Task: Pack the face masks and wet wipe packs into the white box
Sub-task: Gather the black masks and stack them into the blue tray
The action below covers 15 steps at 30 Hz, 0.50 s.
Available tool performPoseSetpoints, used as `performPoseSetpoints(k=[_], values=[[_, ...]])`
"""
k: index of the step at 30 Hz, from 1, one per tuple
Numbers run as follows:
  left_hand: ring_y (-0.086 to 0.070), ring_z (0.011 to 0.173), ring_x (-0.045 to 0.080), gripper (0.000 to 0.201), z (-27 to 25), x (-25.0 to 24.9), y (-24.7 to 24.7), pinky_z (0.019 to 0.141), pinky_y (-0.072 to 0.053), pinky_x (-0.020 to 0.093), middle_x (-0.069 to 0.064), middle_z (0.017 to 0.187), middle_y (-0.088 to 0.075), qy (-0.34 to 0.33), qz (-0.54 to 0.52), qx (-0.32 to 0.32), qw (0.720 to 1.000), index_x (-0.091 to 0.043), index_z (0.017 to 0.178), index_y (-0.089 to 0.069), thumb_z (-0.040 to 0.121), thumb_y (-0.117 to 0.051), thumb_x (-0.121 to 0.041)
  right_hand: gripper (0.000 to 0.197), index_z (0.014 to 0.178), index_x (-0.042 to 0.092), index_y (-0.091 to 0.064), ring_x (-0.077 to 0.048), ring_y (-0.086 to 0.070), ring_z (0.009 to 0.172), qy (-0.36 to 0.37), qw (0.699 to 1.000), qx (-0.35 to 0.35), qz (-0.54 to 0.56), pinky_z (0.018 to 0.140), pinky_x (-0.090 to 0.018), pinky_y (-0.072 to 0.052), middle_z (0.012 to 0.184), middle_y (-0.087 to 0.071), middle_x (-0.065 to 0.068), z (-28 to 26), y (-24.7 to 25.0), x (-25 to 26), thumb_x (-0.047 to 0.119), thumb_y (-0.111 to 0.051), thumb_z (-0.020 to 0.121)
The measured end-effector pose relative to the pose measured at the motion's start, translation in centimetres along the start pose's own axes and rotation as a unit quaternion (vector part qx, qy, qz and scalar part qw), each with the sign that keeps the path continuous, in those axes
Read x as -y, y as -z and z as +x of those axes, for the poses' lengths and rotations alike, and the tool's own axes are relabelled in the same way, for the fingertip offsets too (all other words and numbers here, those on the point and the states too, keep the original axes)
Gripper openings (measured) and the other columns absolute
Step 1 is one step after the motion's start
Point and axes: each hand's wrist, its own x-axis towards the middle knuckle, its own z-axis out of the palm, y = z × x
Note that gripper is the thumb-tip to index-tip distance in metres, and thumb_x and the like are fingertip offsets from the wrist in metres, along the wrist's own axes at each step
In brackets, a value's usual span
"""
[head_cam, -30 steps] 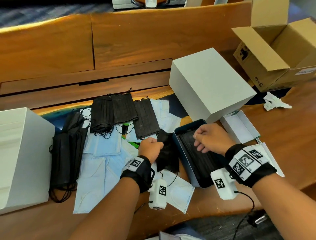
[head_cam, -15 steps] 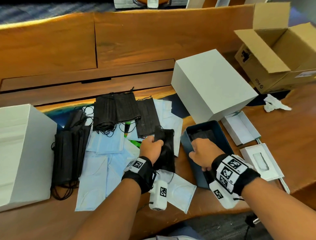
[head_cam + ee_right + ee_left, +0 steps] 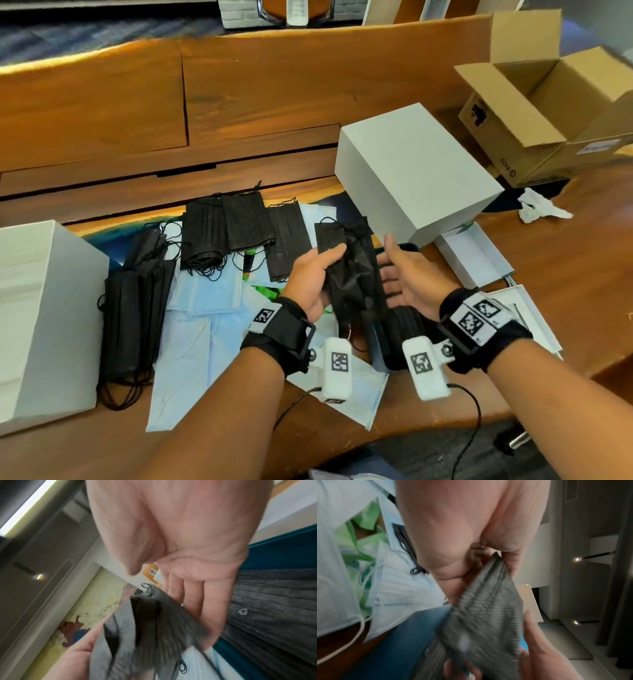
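Right hand (image 3: 407, 277) lifts out of dark blue tray (image 3: 376, 346), now open-palmed beside crumpled black pleated face mask (image 3: 352, 274) that left hand (image 3: 313, 277) grips, raised above desk (image 3: 565, 260).

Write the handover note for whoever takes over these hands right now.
Left hand: holds a bunch of black masks up above the table.
Right hand: open, palm up beside the bunch, fingers touching it.
Dark blue tray: below the hands, black masks already in it.
Left: black mask stacks and light blue masks spread on the table. The closed white box stands behind. Green packets peek out under the masks.
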Motion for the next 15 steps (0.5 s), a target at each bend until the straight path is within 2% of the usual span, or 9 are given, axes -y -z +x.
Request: performPoseSetpoints(k=[1,3,4,6,8,11,13,14,15], values=[[-0.069,0.098,0.03,0.017,0.1,0.4,-0.6,0.094,-0.053,0.05,0.016,0.109,-0.072,0.005,0.014,0.004,1.0,-0.008,0.103,-0.071,0.095,-0.06,-0.019,0.048,0.108,0.007,-0.068,-0.032,-0.072,0.094,0.015,1.0,0.012,0.014,0.083,-0.048,-0.058,0.099,-0.074,-0.016,-0.1,0.3,-0.1,0.051,-0.051,0.095],[-0.072,0.093,0.028,0.028,0.7,1.2,-1.5,0.08,-0.059,0.043,0.013,0.1,-0.075,-0.003,0.108,-0.02,0.994,-0.007,0.101,-0.071,0.095,-0.061,-0.033,0.024,0.102,0.005,-0.071,-0.029,-0.072,0.095,0.057,0.997,-0.041,-0.04,0.091,-0.051,-0.055,0.1,-0.075,-0.014,0.2,1.3,-0.9,0.026,-0.068,0.09],[-0.071,0.085,0.027,0.031,0.9,1.5,-2.0,0.071,-0.059,0.039,0.011,0.089,-0.074,-0.016,0.178,-0.039,0.983,-0.008,0.09,-0.07,0.094,-0.061,-0.038,0.018,0.099,0.006,-0.072,-0.026,-0.072,0.092,0.066,0.991,-0.082,-0.087,0.091,-0.049,-0.055,0.098,-0.075,-0.012,0.3,1.9,-1.3,0.021,-0.071,0.088],[-0.059,0.063,0.022,0.039,1.3,2.1,-2.3,0.06,-0.048,0.033,0.005,0.063,-0.059,-0.05,0.287,-0.067,0.954,-0.013,0.065,-0.056,0.093,-0.061,-0.04,0.017,0.093,0.009,-0.073,-0.024,-0.072,0.087,0.058,0.981,-0.126,-0.138,0.087,-0.046,-0.057,0.092,-0.076,-0.01,0.3,3.0,-2.2,0.025,-0.073,0.086],[-0.042,0.051,0.017,0.047,1.6,3.1,-2.4,0.058,-0.035,0.029,-0.001,0.051,-0.041,-0.063,0.339,-0.064,0.937,-0.016,0.055,-0.042,0.091,-0.064,-0.036,0.023,0.087,0.006,-0.071,-0.026,-0.072,0.085,0.036,0.983,-0.128,-0.129,0.083,-0.043,-0.056,0.087,-0.075,-0.011,-0.1,4.0,-3.0,0.029,-0.072,0.087],[-0.044,0.056,0.018,0.049,2.0,4.5,-2.5,0.062,-0.035,0.03,0.002,0.057,-0.046,-0.072,0.375,-0.043,0.923,-0.008,0.058,-0.049,0.08,-0.065,-0.049,0.034,0.075,0.0,-0.063,-0.029,-0.068,0.079,-0.01,0.977,-0.131,-0.167,0.07,-0.031,-0.047,0.078,-0.07,-0.015,-0.6,5.5,-4.2,0.028,-0.062,0.095],[-0.041,0.059,0.027,0.053,2.3,5.1,-2.7,0.064,-0.034,0.034,0.007,0.055,-0.039,-0.079,0.415,-0.042,0.906,-0.013,0.052,-0.041,0.081,-0.06,-0.053,0.033,0.094,-0.008,-0.063,-0.037,-0.068,0.095,-0.051,0.979,-0.113,-0.161,0.081,-0.034,-0.051,0.097,-0.07,-0.025,-0.6,6.2,-4.8,0.024,-0.055,0.098],[-0.04,0.063,0.035,0.059,2.5,5.3,-2.9,0.066,-0.035,0.035,0.01,0.054,-0.036,-0.079,0.443,-0.053,0.891,-0.016,0.047,-0.032,0.086,-0.058,-0.052,0.03,0.104,-0.007,-0.063,-0.037,-0.067,0.101,-0.073,0.983,-0.095,-0.138,0.09,-0.04,-0.053,0.105,-0.07,-0.025,-0.7,6.3,-4.9,0.021,-0.051,0.1],[-0.044,0.074,0.043,0.064,2.6,5.4,-3.1,0.071,-0.039,0.036,0.016,0.06,-0.042,-0.076,0.473,-0.068,0.875,-0.017,0.043,-0.03,0.091,-0.055,-0.051,0.027,0.111,-0.003,-0.063,-0.036,-0.067,0.104,-0.092,0.988,-0.075,-0.102,0.095,-0.047,-0.052,0.109,-0.07,-0.023,-0.8,6.4,-5.0,0.018,-0.048,0.102]])
